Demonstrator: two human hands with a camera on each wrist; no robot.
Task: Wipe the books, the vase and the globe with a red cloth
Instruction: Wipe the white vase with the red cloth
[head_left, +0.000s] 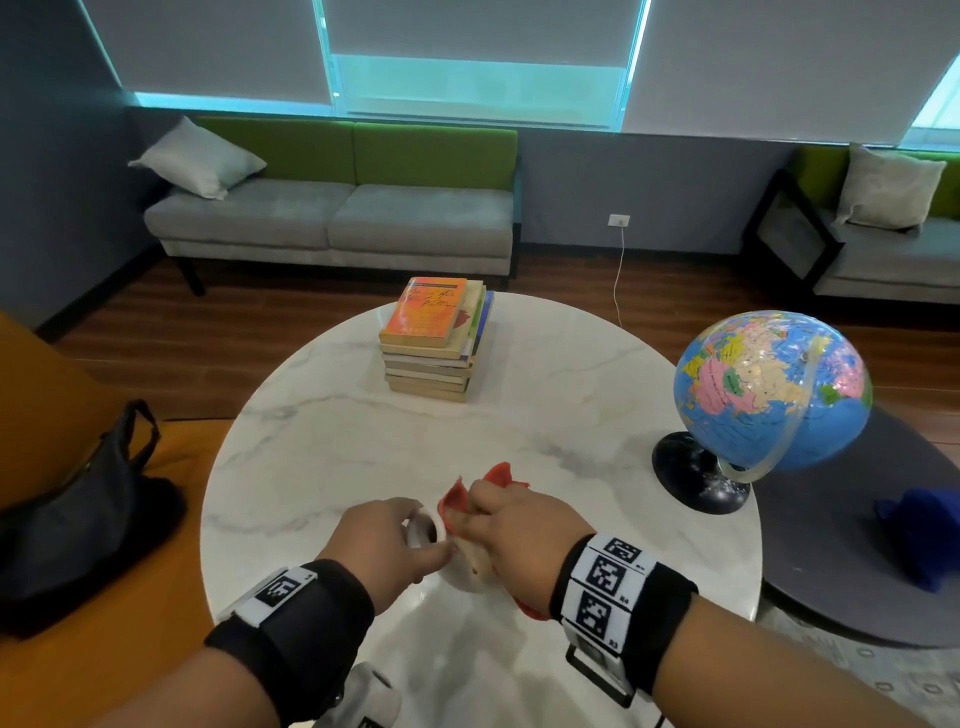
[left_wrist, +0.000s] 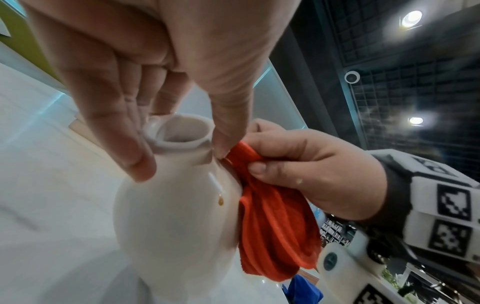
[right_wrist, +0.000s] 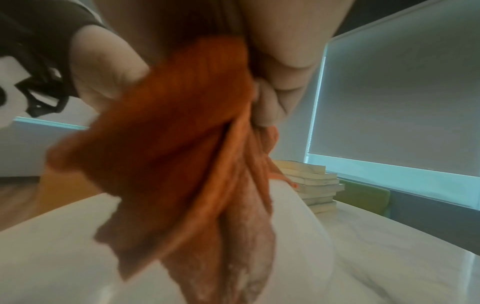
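A white round-bellied vase (head_left: 470, 564) (left_wrist: 171, 216) stands near the front of the marble table (head_left: 322, 441). My left hand (head_left: 387, 540) (left_wrist: 182, 144) pinches its neck just under the rim. My right hand (head_left: 511, 535) (left_wrist: 298, 174) grips the bunched red cloth (head_left: 498, 478) (left_wrist: 275, 236) (right_wrist: 182, 154) and presses it against the vase's right side. A small brown drip marks the vase's shoulder. A stack of books (head_left: 439, 340) (right_wrist: 311, 185) sits at the table's far side. The blue globe (head_left: 769, 389) on a black base stands at the right edge.
A black bag (head_left: 88, 509) lies on an orange seat at the left. A blue cloth (head_left: 919, 530) lies on a dark low table to the right. A grey and green sofa (head_left: 337, 223) stands beyond the table. Bare marble lies between the vase and the books.
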